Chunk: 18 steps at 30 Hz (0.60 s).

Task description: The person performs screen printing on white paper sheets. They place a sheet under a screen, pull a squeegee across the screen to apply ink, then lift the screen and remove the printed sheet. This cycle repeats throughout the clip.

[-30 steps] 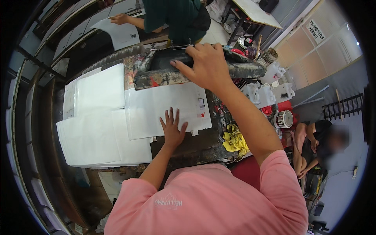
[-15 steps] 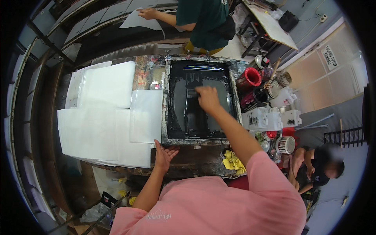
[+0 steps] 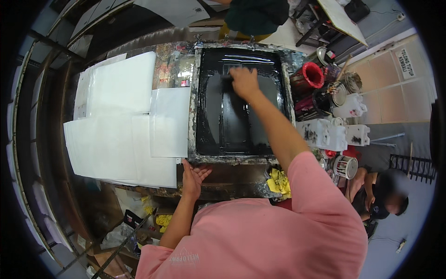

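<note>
A screen-printing frame with crusted edges lies on the workbench, its mesh coated in wet black ink. My right hand is closed over the far part of the mesh, on what looks like a small dark squeegee. The tool is hard to separate from the ink around it. A smooth dark strip runs from it toward me. At the frame's near left corner, my left hand rests palm up with fingers stretched out, touching or just under the edge.
White sheets lie in stacks left of the frame. Ink cans, a red-rimmed bucket and white jugs crowd the right side. A yellow cloth sits at the near edge. One person stands beyond the bench; another sits at right.
My right hand has moved away from me over the mesh, toward the frame's far side. The left hand stays at the near corner. The view has shifted slightly.
</note>
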Tool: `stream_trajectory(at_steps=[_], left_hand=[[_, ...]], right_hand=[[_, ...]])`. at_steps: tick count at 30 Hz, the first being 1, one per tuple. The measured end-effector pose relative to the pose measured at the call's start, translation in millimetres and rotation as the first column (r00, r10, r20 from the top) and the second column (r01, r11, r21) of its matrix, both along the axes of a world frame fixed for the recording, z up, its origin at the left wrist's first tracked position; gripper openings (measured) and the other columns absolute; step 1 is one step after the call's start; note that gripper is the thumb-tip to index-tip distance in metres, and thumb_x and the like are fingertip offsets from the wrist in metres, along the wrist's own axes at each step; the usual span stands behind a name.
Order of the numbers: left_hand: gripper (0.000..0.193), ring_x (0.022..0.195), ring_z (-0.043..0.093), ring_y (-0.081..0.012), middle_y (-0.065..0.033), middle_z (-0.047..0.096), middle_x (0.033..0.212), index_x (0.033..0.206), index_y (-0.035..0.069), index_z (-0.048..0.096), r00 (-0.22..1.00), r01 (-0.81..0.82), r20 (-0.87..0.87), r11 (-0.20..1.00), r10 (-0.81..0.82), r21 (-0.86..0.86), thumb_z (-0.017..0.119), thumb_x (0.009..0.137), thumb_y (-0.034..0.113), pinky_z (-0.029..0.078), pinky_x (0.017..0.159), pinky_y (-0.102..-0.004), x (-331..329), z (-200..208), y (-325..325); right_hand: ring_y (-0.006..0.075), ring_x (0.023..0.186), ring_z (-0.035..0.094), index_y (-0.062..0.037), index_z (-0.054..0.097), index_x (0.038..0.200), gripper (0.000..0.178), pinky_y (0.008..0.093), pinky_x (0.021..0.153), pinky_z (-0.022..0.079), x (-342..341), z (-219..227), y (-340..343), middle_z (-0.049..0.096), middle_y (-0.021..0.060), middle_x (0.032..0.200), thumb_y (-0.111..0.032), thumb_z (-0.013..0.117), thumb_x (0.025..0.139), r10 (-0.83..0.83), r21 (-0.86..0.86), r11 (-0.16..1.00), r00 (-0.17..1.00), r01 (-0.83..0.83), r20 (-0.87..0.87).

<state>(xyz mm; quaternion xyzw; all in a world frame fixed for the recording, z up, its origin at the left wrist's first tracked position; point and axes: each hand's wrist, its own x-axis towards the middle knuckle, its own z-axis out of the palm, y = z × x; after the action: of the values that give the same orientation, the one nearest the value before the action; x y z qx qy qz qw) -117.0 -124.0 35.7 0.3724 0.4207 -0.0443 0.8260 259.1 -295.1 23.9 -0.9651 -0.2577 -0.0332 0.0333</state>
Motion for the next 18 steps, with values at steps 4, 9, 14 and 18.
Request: stream_trajectory(at_steps=[4, 9, 14, 18], left_hand=[[0.072, 0.123, 0.066, -0.0395, -0.0304, 0.063, 0.129, 0.12, 0.007, 0.043, 0.988, 0.095, 0.123, 0.995, -0.089, -0.044, 0.043, 0.106, 0.077, 0.056, 0.109, -0.0525, 4.6, 17.1, 2.0], [0.101, 0.132, 0.063, -0.0404, -0.0319, 0.059, 0.14, 0.154, -0.005, 0.026, 0.971, 0.18, 0.177, 0.98, -0.162, -0.086, 0.046, 0.103, 0.08, 0.052, 0.115, -0.0501, 4.1, 0.4, 9.1], [0.124, 0.142, 0.054, -0.0429, -0.0347, 0.046, 0.154, 0.165, -0.007, 0.001, 0.985, 0.15, 0.108, 0.975, -0.133, -0.164, 0.053, 0.098, 0.083, 0.047, 0.12, -0.0511, 7.9, -22.8, 5.2], [0.14, 0.146, 0.049, -0.0454, -0.0372, 0.034, 0.162, 0.165, -0.005, -0.022, 0.985, 0.17, 0.08, 0.958, -0.155, -0.231, 0.055, 0.093, 0.087, 0.044, 0.122, -0.0518, 5.8, -52.4, 14.1]], right_hand=[[0.0298, 0.118, 0.066, -0.0161, 0.064, 0.131, 0.042, 0.0625, 0.106, 0.041, -108.1, 25.4, -18.4, 0.071, 0.0051, 0.123, -0.016, 0.072, 0.09, 0.069, 0.002, 0.998, 0.984, -0.07, -0.162], [0.029, 0.117, 0.066, -0.0124, 0.064, 0.133, 0.044, 0.0585, 0.104, 0.041, -249.0, 77.0, -36.6, 0.07, 0.0068, 0.123, -0.015, 0.072, 0.089, 0.027, -0.011, 0.999, 0.947, -0.032, -0.319], [0.0267, 0.115, 0.066, -0.0144, 0.067, 0.122, 0.033, 0.0559, 0.104, 0.041, -262.0, 49.3, -39.3, 0.07, 0.0039, 0.113, -0.013, 0.071, 0.089, -0.009, 0.058, 0.998, 0.982, 0.02, -0.187], [0.0266, 0.116, 0.065, -0.0137, 0.067, 0.126, 0.037, 0.0583, 0.108, 0.04, -273.7, 32.5, -38.9, 0.068, 0.0058, 0.116, -0.012, 0.071, 0.09, 0.014, 0.072, 0.997, 0.994, -0.006, -0.104]])
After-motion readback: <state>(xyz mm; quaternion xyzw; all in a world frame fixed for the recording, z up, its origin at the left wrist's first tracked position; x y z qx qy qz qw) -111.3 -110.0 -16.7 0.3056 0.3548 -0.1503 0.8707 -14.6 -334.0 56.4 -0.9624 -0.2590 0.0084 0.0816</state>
